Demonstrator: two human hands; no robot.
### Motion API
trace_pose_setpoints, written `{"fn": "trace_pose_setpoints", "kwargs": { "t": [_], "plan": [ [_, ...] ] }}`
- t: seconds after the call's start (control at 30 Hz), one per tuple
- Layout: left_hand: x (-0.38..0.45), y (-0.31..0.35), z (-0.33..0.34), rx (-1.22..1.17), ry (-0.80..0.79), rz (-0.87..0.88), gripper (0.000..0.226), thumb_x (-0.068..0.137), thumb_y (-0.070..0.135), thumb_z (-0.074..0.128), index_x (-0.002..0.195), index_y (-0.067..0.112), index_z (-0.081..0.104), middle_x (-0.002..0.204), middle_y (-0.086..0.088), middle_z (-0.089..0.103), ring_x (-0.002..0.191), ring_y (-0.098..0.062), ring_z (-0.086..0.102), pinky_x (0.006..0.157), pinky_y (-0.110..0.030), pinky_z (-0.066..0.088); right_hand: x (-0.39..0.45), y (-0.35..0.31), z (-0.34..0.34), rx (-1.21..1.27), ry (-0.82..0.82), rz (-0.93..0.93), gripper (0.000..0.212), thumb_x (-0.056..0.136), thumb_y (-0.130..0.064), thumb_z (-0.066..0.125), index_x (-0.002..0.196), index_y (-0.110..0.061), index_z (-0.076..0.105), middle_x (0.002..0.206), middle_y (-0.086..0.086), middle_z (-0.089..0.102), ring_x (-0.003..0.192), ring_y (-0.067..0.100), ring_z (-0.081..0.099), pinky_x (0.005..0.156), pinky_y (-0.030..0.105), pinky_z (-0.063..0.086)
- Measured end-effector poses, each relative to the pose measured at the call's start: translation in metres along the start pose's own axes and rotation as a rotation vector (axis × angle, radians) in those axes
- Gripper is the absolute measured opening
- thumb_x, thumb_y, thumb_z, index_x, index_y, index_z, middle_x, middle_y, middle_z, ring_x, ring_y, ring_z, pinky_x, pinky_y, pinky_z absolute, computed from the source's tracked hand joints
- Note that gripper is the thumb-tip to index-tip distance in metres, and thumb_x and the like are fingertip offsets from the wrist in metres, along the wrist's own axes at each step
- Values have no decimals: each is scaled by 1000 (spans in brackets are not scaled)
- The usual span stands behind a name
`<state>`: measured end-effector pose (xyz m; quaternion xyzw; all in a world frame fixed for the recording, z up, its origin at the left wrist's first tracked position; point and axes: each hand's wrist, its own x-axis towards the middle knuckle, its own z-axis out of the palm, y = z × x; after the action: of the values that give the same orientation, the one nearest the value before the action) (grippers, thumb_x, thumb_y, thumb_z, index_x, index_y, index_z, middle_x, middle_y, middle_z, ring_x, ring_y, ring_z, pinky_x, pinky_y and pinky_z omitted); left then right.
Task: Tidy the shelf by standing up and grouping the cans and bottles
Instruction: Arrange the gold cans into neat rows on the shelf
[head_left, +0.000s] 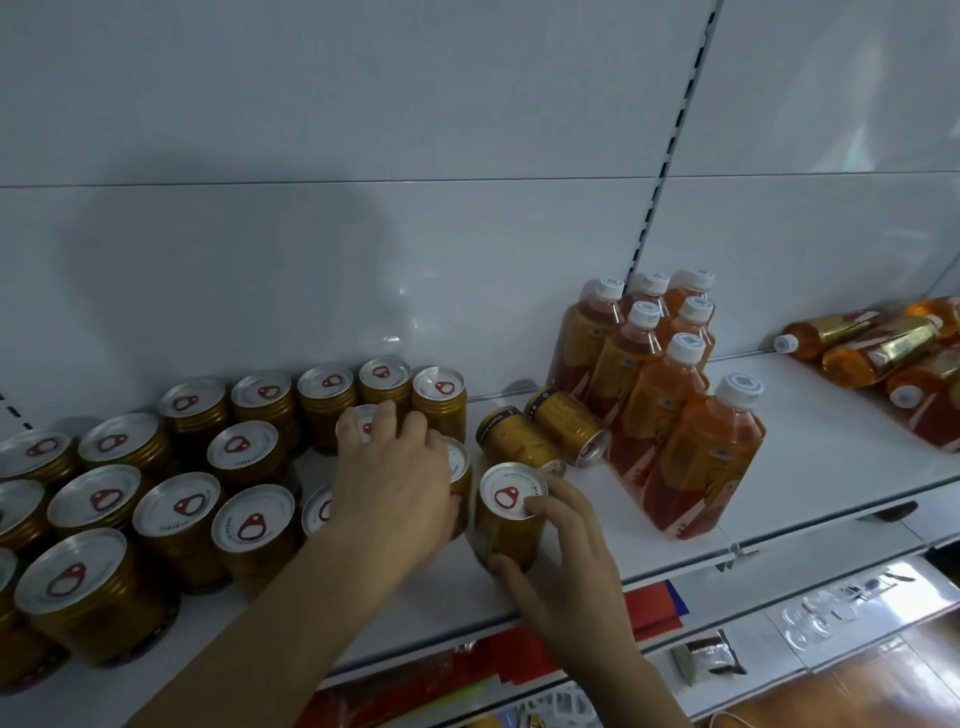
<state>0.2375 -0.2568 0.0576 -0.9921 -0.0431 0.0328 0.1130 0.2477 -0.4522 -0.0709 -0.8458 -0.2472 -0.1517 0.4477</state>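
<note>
Head view. A white shelf (649, 525) carried gold cans and orange bottles. The right hand (563, 566) gripped an upright can (511, 519) near the front edge of the shelf, thumb low on the can's wall and fingers curled over the far rim of its lid. The left hand (395, 478) rested palm down on the tops of upright cans just beside it, fingers spread and bent over one lid (358, 423); whether they clasped any can could not be told. A large group of standing cans (171, 499) filled the left part of the shelf, from the back panel (363, 260) to the front edge. Two cans (545, 436) lay on their sides, touching each other, between the held can and a cluster of upright bottles (660, 395) with white caps. Further right, well apart, several bottles (883, 353) lay toppled on the neighbouring shelf section towards its back edge.
</note>
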Motion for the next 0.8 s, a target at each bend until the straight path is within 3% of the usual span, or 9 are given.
{"fn": "trace_pose_setpoints", "kwargs": {
  "t": [0.1, 0.2, 0.3, 0.4, 0.53, 0.6, 0.67, 0.73, 0.8],
  "plan": [
    [2, -16, 0, -43, -27, 31, 63, 100, 57, 56, 153, 25, 44, 161, -4, 37, 159, -34, 16, 127, -60, 17, 3, -5, 11, -22, -24, -43, 61, 86, -53, 72, 139, -39, 46, 160, -21, 38, 148, 5, 42, 114, 19, 40],
    [5, -27, -1, -126, -60, 84, 69, 98, 60, 58, 156, 27, 41, 164, -1, 34, 158, -30, 16, 129, -55, 17, 5, -7, 11, -28, -56, -65, 71, 88, -55, 72, 150, -43, 40, 164, -33, 27, 152, -8, 29, 119, 9, 28],
    [13, -37, -9, -278, -80, 147, 79, 97, 64, 57, 162, 27, 31, 165, 3, 32, 156, -23, 21, 128, -49, 23, 0, 0, -6, -35, -34, -36, 84, 93, -66, 68, 163, -41, 30, 170, -21, 31, 157, 0, 28, 124, 12, 22],
    [23, -37, -21, -395, 0, 221, 80, 101, 60, 54, 167, 26, 21, 171, 4, 26, 158, -19, 19, 128, -45, 23, 1, 9, -30, -95, 74, 30, 76, 99, -69, 57, 164, -38, 33, 170, -17, 35, 157, 0, 29, 123, 12, 22],
    [38, -1, -33, -447, 42, 238, 86, 101, 69, 47, 169, 25, 17, 172, -1, 27, 159, -23, 21, 128, -45, 23, 9, 26, -38, -236, 118, 136, 71, 102, -61, 56, 164, -29, 39, 167, -11, 41, 153, 3, 34, 122, 24, 30],
    [48, 23, -30, -354, 27, 256, 88, 97, 75, 46, 167, 27, 22, 167, -4, 37, 153, -29, 33, 122, -50, 33, 15, 32, -33, -301, 111, 210, 75, 102, -57, 60, 166, -24, 37, 168, -4, 42, 153, 10, 36, 121, 28, 31],
    [61, 46, -22, -292, -23, 292, 81, 92, 77, 50, 156, 28, 40, 153, -4, 51, 139, -31, 48, 109, -49, 46, 22, 36, -28, -330, 107, 250, 80, 101, -54, 65, 167, -21, 34, 168, 3, 42, 153, 21, 41, 119, 34, 37],
    [76, 59, -16, -284, -82, 317, 65, 88, 75, 55, 134, 29, 57, 129, -2, 60, 118, -27, 59, 94, -45, 53, 29, 40, -26, -337, 91, 268, 81, 102, -60, 57, 168, -20, 31, 169, 7, 41, 152, 25, 43, 118, 39, 41],
    [90, 64, -14, -289, -152, 325, 58, 86, 74, 60, 123, 29, 62, 115, -1, 59, 104, -24, 60, 89, -44, 55, 33, 45, -28, -322, 61, 272, 82, 103, -66, 50, 169, -21, 29, 170, 5, 39, 154, 23, 40, 121, 35, 37]
  ]
}}
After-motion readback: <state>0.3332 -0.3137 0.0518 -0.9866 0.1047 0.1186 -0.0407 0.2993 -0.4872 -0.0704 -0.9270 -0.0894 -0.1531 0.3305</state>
